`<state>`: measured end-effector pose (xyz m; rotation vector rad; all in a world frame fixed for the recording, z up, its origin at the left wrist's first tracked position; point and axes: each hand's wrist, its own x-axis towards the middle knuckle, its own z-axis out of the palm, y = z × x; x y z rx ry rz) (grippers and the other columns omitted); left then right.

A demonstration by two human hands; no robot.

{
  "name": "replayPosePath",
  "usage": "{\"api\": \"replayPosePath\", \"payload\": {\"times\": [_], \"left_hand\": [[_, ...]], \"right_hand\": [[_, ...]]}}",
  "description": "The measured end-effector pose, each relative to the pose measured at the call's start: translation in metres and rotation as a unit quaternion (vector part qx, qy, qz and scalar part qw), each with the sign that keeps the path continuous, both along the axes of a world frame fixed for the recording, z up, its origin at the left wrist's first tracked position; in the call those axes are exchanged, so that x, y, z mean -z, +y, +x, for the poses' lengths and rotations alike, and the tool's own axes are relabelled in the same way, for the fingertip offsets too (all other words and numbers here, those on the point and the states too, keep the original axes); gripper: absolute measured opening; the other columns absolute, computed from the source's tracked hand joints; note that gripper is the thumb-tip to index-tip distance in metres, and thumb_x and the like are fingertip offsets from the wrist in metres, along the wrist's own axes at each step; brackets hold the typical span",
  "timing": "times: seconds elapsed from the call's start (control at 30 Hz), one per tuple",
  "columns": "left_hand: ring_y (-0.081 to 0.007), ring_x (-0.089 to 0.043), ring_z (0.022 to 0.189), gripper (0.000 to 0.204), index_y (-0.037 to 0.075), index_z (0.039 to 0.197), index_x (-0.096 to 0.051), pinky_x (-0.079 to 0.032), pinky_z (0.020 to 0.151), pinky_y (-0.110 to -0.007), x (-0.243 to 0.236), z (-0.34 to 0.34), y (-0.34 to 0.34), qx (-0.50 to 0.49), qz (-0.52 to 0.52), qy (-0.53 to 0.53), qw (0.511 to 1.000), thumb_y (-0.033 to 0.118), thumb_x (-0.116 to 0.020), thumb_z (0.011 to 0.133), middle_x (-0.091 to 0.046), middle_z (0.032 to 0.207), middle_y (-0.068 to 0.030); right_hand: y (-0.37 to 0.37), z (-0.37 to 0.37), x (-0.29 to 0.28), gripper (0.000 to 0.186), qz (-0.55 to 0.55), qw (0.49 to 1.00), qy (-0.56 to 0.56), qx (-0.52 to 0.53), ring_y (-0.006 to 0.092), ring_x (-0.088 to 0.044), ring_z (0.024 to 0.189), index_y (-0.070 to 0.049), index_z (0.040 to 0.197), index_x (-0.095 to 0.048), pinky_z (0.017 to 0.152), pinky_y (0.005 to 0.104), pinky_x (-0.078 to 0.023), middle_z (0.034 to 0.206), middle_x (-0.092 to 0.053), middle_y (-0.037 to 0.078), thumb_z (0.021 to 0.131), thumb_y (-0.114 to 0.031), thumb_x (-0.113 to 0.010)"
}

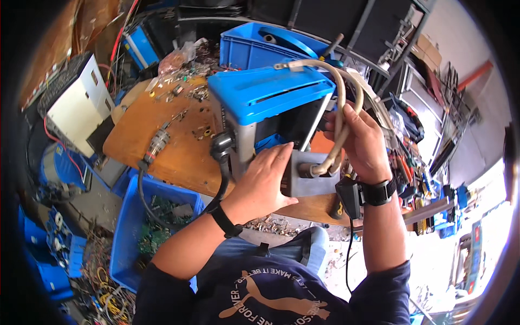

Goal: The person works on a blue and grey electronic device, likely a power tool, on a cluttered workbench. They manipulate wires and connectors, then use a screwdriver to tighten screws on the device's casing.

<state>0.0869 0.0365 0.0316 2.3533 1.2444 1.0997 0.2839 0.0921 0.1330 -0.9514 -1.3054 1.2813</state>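
My left hand (264,181) grips the left side of a grey metal block (311,185), thumb at its lower edge and fingers near its upper corner. Two thick beige cables (343,130) come out of a round fitting in the block. They loop upward, and one metal cable end lies over the blue top. In my right hand (364,142) the beige cables are pinched between thumb and fingers. Behind both hands stands a metal case with a blue plastic top (271,92), its near side uncovered. A black cable with a round head (221,145) is at the case's left.
The wooden table (187,157) bears small metal scraps and a cable connector (158,142). Below left, a blue bin (125,233) holds green circuit boards (165,230). Another blue crate (238,51) stands behind. Hand tools (403,162) crowd the right; a thin black cord (348,254) hangs near my right wrist.
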Motion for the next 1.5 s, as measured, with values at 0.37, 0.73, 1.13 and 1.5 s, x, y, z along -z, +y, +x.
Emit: {"api": "replayPosePath", "payload": {"times": [0.37, 0.73, 1.13, 1.5], "left_hand": [[-0.0389, -0.040, 0.125, 0.112, -0.001, 0.144, -0.021, -0.032, 0.108, -0.044, -0.002, 0.004, -0.002, -0.010, -0.017, 0.012, 1.000, 0.027, -0.087, 0.058, -0.041, 0.136, -0.0238], [-0.0379, -0.046, 0.123, 0.111, 0.004, 0.144, -0.027, -0.038, 0.105, -0.043, -0.006, 0.009, -0.001, -0.037, 0.004, 0.016, 0.999, 0.018, -0.089, 0.052, -0.046, 0.133, -0.0234], [-0.0359, -0.054, 0.112, 0.094, 0.001, 0.131, -0.042, -0.043, 0.097, -0.042, -0.002, 0.015, 0.006, -0.064, 0.034, -0.038, 0.997, 0.016, -0.088, 0.050, -0.054, 0.122, -0.0218], [-0.0372, -0.054, 0.104, 0.083, -0.003, 0.120, -0.047, -0.044, 0.092, -0.043, -0.004, 0.029, 0.010, -0.161, 0.015, -0.126, 0.979, 0.023, -0.088, 0.053, -0.057, 0.111, -0.0214]], "right_hand": [[-0.068, 0.064, 0.146, 0.053, 0.062, 0.963, -0.105, 0.241, 0.0220, -0.049, 0.121, 0.000, 0.137, -0.041, 0.099, 0.0367, -0.041, 0.133, -0.049, 0.013, 0.100, -0.038, -0.044], [-0.075, 0.044, 0.159, 0.065, 0.048, 0.993, -0.065, 0.087, 0.0245, -0.047, 0.125, 0.007, 0.138, -0.034, 0.105, 0.0348, -0.035, 0.134, -0.048, 0.021, 0.086, -0.015, -0.066], [-0.067, 0.001, 0.152, 0.054, 0.056, 0.972, -0.065, 0.218, 0.0279, -0.054, 0.110, 0.008, 0.133, -0.030, 0.095, 0.0354, -0.041, 0.119, -0.054, 0.023, 0.098, -0.029, -0.049], [-0.018, 0.000, 0.132, 0.049, 0.077, 0.965, -0.084, 0.234, 0.0343, -0.060, 0.097, 0.007, 0.120, -0.043, 0.084, 0.0395, -0.045, 0.102, -0.060, 0.027, 0.098, -0.037, -0.045]]}}
